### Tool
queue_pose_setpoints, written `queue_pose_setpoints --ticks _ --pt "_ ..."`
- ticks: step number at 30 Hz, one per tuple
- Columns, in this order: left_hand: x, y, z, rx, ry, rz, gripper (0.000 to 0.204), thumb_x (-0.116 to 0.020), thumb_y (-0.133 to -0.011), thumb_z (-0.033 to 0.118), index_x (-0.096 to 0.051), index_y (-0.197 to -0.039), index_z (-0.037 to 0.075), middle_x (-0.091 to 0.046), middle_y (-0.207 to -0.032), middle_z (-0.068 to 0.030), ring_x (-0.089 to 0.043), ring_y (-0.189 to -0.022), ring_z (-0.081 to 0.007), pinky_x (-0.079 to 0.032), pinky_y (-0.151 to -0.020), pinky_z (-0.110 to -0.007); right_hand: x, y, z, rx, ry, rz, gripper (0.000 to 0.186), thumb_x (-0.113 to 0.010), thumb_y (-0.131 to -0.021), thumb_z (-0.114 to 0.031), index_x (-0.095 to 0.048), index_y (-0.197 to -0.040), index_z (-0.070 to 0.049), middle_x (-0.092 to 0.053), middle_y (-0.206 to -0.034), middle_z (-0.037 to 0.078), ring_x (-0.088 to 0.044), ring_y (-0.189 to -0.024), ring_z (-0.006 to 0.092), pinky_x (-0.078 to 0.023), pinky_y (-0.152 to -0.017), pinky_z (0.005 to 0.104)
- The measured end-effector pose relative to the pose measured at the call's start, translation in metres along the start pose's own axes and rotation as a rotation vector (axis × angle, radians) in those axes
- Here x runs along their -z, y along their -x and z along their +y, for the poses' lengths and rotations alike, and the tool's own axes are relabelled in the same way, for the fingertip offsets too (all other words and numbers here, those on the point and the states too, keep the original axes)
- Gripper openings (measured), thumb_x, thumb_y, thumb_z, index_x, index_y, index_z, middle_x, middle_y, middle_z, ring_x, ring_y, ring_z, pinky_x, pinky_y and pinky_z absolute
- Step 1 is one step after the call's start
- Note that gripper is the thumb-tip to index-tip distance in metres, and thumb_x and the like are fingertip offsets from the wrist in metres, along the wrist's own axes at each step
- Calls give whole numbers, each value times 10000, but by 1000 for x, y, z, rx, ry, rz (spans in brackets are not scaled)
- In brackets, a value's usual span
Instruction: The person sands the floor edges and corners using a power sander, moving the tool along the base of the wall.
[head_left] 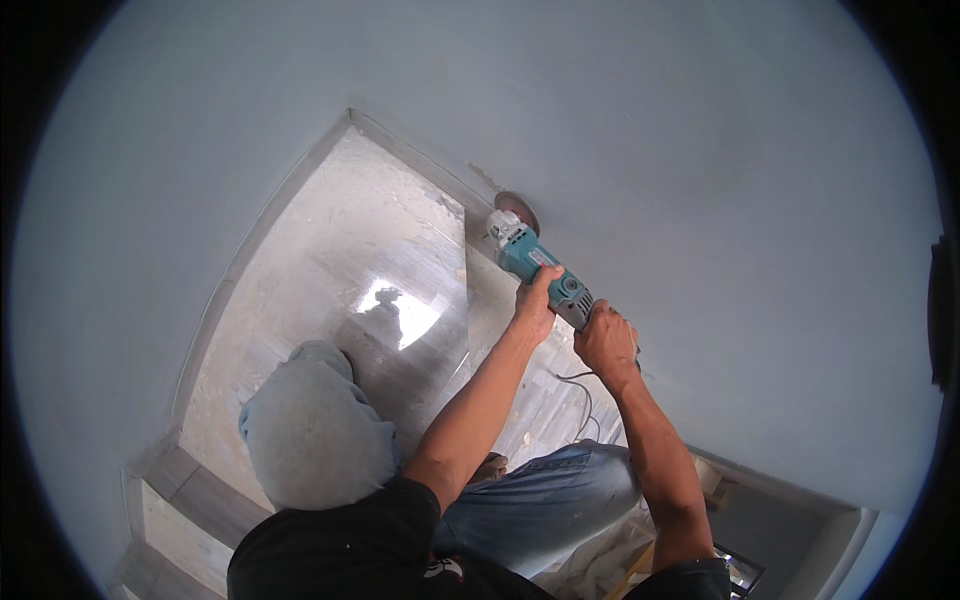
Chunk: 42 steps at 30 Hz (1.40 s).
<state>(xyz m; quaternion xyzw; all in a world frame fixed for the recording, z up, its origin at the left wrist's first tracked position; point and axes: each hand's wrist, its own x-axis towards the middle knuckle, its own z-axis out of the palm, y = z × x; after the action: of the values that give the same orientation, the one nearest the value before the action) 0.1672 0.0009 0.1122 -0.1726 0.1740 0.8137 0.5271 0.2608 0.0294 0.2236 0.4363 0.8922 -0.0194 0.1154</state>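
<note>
A teal angle grinder (pixel 525 257) with a silver head and a reddish-brown disc (pixel 520 206) is held out ahead of me. My left hand (pixel 535 305) grips the middle of its body, thumb over the top. My right hand (pixel 607 338) is wrapped round its rear end, closer to me. The disc is at the pale blue-grey wall (pixel 700 150), just above the skirting strip (pixel 400 154); I cannot tell whether it touches. Beside the disc is a thin rough, discoloured patch (pixel 483 175) on the wall. A dark cord (pixel 586 405) runs down from the grinder onto the floor.
A dusty, partly glossy tiled floor (pixel 260 330) fills the corner between walls. My bent legs in dusty jeans (pixel 530 500) are below me. At lower left are grey tiled step-like edges (pixel 200 490); at lower right, an opening (pixel 800 540) with assorted items.
</note>
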Motion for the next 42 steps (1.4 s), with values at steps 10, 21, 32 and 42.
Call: queue_pose_setpoints --ticks 10,21,32,42 --pt "2 -6 0 1 7 -2 432 -736 -768 197 -502 -1103 59 -522 -1015 -41 -547 -960 -166 -456 -876 -335 -3 -5 4 33 -6 26 239 -614 -749 -123 -535 -916 28 -664 -866 263 -665 -794 437 -533 -726 520" --pt "-3 -1 7 -24 -16 -4 415 -737 -766 201 -515 -1090 67 -531 -995 -32 -553 -941 -171 -463 -870 -347 3 -1 2 62 -33 46 239 -618 -752 -129 -537 -917 25 -665 -884 267 -668 -803 431 -532 -724 517" --pt "4 -7 3 -29 2 1 422 -745 -759 193 -516 -1088 59 -531 -992 -34 -553 -942 -171 -463 -864 -336 -6 -5 2 52 -49 42 238 -611 -754 -128 -535 -916 29 -663 -871 266 -666 -790 438 -532 -720 523" --pt "-3 -1 4 -46 -21 20 393 -733 -767 174 -521 -1078 61 -536 -983 -29 -564 -929 -169 -469 -857 -327 0 -4 -1 26 -26 -6 263 -622 -752 -129 -538 -938 36 -663 -898 275 -665 -821 437 -534 -750 513"
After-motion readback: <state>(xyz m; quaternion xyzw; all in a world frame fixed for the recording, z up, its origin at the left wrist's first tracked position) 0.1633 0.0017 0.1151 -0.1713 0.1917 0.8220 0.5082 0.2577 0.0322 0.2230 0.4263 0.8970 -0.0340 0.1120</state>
